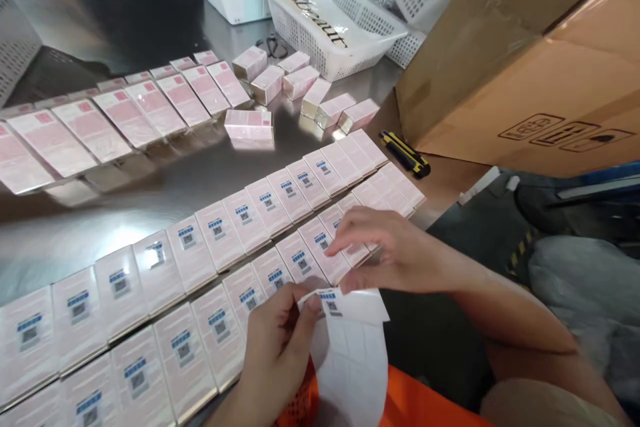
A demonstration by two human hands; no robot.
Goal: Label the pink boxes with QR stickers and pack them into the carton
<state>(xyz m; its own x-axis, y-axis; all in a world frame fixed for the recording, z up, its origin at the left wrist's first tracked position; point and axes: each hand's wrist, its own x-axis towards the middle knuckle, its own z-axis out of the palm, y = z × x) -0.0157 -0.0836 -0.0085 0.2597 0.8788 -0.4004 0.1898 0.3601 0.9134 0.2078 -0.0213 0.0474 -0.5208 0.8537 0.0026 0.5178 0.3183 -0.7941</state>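
Note:
My left hand (273,343) pinches a white backing sheet of labels (350,363) between thumb and fingers. A label with a blue band and a square code shows near the sheet's upper edge. Just above that edge hovers my right hand (387,247), thumb and index finger apart, with nothing visible between them. Whether its thumb touches the sheet I cannot tell. Under and beside both hands lie two long rows of pale pink boxes (220,233). Most carry the same blue label; several at the far right end show none. My right hand covers part of the nearer row.
More pink boxes (117,120) stand in rows at the back left, with several loose ones (300,83) nearby. A yellow-black utility knife (405,153) lies beside a large cardboard box (520,87). White plastic baskets (340,57) stand behind on the metal table (165,203).

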